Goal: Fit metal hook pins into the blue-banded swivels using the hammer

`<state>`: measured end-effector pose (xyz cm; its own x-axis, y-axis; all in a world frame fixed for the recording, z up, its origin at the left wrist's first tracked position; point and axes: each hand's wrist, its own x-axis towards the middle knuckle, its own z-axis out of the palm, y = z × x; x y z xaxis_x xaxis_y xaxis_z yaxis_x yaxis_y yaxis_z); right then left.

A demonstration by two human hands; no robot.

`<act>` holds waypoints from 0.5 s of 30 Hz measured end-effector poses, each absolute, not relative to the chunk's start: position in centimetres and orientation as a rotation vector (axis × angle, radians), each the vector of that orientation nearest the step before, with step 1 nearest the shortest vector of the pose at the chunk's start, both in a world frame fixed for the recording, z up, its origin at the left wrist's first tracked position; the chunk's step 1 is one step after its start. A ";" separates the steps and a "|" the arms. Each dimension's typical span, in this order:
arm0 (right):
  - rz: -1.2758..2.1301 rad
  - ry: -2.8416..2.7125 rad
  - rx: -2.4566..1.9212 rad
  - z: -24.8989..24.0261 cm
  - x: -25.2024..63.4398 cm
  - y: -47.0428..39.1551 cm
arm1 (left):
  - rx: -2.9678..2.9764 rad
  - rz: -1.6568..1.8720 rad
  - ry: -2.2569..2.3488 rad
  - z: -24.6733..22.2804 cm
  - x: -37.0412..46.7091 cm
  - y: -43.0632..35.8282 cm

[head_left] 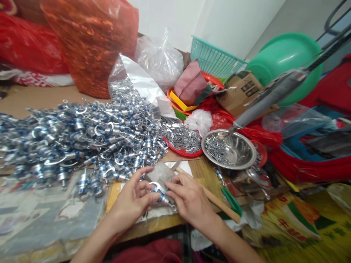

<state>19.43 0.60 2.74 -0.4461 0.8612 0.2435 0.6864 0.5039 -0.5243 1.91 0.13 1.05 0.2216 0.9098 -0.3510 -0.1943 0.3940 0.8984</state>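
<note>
My left hand (pixel 139 190) curls round a small silver-and-blue metal piece (pixel 162 195) with a curved silver arm and a ring at its end. From the right, the fingertips of my right hand (pixel 184 194) pinch the same piece, partly hiding it. Just behind it stands a greyish block (pixel 161 173), rather blurred. A large heap of similar silver-and-blue pieces (pixel 90 135) spreads to the left. By my right hand lies a long wooden handle (pixel 223 207), its far end hidden behind that hand.
A steel bowl (pixel 241 151) and a red tray (pixel 189 153) hold small metal parts. A green-handled item (pixel 233 204) lies at the right. A grey lever (pixel 271 100) slants over the bowl. Red bags (pixel 95 40), a teal basket (pixel 214 54) and a green basin (pixel 287 65) stand behind.
</note>
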 end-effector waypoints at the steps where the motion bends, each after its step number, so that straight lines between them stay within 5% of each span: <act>1: 0.480 -2.265 -1.277 2.7 19.3 0.5 | 0.841 0.900 1.071 1.1 1.9 0.1; 8: 0.867 -2.036 -1.275 3.0 18.6 1.0 | 0.847 0.903 1.057 1.1 2.0 0.2; 15: 0.887 -2.170 -1.249 3.3 17.9 2.1 | 0.849 0.911 1.060 1.0 2.2 0.3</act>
